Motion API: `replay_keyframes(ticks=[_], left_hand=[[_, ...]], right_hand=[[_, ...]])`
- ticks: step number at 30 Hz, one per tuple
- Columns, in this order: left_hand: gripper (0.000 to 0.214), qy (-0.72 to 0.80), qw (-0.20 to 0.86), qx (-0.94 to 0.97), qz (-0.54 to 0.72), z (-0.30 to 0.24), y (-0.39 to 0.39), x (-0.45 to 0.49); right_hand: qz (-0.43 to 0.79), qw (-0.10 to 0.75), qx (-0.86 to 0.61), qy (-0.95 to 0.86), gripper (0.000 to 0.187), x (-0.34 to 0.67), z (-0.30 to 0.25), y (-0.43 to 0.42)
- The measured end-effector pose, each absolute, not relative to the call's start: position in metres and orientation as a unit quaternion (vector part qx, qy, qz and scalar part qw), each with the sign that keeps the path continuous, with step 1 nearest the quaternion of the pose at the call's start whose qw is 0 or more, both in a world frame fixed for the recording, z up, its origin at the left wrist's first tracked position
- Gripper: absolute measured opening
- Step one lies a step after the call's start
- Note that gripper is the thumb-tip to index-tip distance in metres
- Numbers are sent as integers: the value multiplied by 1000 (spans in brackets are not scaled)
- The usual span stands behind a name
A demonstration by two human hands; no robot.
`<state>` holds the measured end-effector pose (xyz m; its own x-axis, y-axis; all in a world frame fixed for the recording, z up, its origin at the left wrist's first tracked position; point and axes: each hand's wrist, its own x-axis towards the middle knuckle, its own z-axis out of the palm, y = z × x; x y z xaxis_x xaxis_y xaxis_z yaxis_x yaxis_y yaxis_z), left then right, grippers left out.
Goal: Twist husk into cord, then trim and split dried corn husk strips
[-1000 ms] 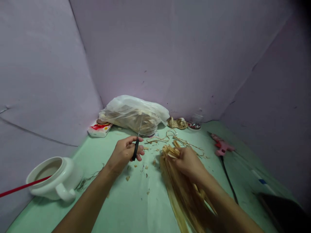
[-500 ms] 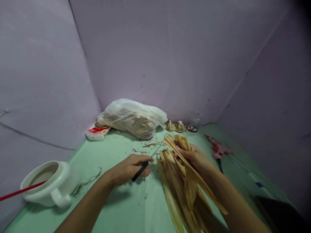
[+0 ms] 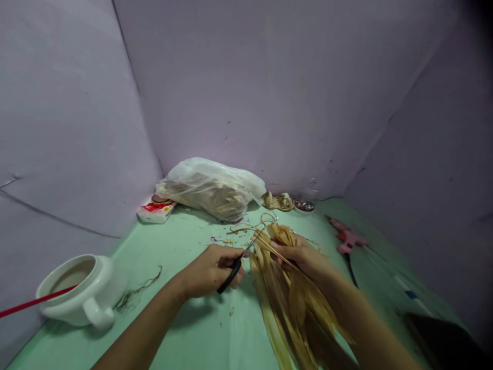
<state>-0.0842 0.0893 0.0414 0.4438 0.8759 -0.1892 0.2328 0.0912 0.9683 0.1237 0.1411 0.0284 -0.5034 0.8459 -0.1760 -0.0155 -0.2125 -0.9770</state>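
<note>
My left hand [image 3: 210, 270] is closed around black-handled scissors [image 3: 235, 266], whose blades point up and right into the tips of a bundle of dried tan leaf strips [image 3: 287, 293]. My right hand [image 3: 304, 257] grips that bundle near its far end, thumb across the strips. The strips fan out toward me over the green tabletop [image 3: 200, 329]. Small cut scraps [image 3: 227, 240] lie just beyond the scissors.
A clear plastic bag of dried husks [image 3: 210, 187] lies at the back by the purple wall. A white pot [image 3: 75, 290] with a red stick stands at left. A pink glue gun [image 3: 346, 237] with a black cord lies at right. Woven pieces [image 3: 278, 201] sit behind.
The left hand dropped from holding the scissors upright to pointing them at the bundle's tips. The right hand lifted the bundle's far end and drew it closer to the scissors.
</note>
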Motion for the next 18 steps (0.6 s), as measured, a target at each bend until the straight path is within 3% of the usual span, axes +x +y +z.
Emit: replay_keyframes(ticks=[18], left_hand=[[30,483,606,566,280,36,90,-77]], right_hand=[[664,324,-403,-540,33,128,33,143]])
